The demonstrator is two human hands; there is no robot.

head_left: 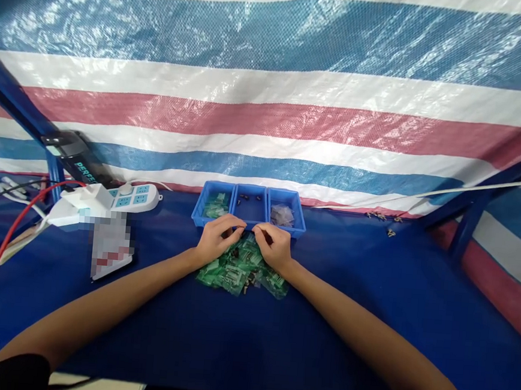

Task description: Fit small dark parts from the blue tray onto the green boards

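Both hands are close together just in front of three joined blue bins. My left hand (218,238) is closed in a pinch, and what its fingertips hold is too small to name. Facing it, my right hand (274,244) pinches in the same way, its fingertips near the middle bin's front edge. Beneath and between them lies a pile of green packets (235,271) with small metal pieces (247,283) among them. The left bin (199,213) holds green packets, the middle bin (254,206) a few small dark pieces, the right bin (300,221) clear packets.
At the left on the blue table (249,344) are a white power strip (138,197), cables, a black bottle (80,160) and a phone-like object (113,261), partly pixelated. Small metal pieces (390,233) lie at the back right. Striped sheeting hangs behind.
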